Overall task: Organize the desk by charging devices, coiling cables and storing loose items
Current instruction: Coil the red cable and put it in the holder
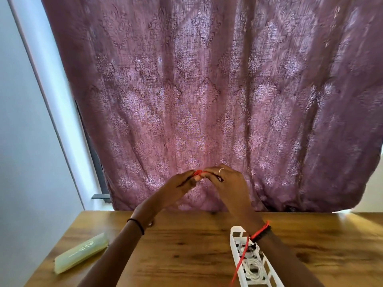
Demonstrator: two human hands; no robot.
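My left hand (182, 184) and my right hand (226, 181) are raised above the wooden desk (186, 249), fingertips meeting in front of the curtain. Between them they pinch a small bundle of red cable (198, 172). A loose length of red cable (241, 259) hangs down past my right wrist and across a white lattice tray (236, 255) at the desk's near right. White coiled cables (251, 268) lie inside that tray. My right hand wears a ring, and red and black threads circle its wrist.
A translucent yellowish case (80, 252) lies at the desk's left edge. A purple patterned curtain (207, 90) hangs behind the desk. A white wall (24, 141) stands at the left, with a dark bracket (101, 196) by the curtain's bottom corner.
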